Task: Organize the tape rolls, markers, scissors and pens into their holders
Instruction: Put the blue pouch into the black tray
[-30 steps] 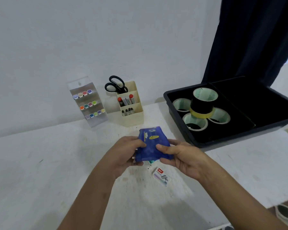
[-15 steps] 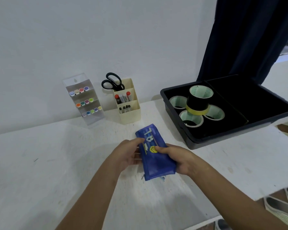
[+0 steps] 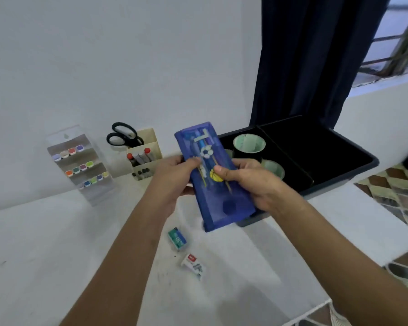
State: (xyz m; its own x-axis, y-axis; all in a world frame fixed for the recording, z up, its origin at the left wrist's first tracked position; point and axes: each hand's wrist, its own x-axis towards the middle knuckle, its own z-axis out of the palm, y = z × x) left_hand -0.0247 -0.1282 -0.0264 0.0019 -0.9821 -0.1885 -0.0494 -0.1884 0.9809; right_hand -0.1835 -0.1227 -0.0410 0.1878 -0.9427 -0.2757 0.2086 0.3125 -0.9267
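Above the table (image 3: 57,243), pencil case (image 3: 212,175) now raised by both hands

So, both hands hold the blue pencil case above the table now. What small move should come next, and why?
Probably open the blue pencil case. The left hand and the right hand grip its long sides, it looks closed, and pens show through its cover. The beige holder with scissors and markers stands just behind, ready for them.
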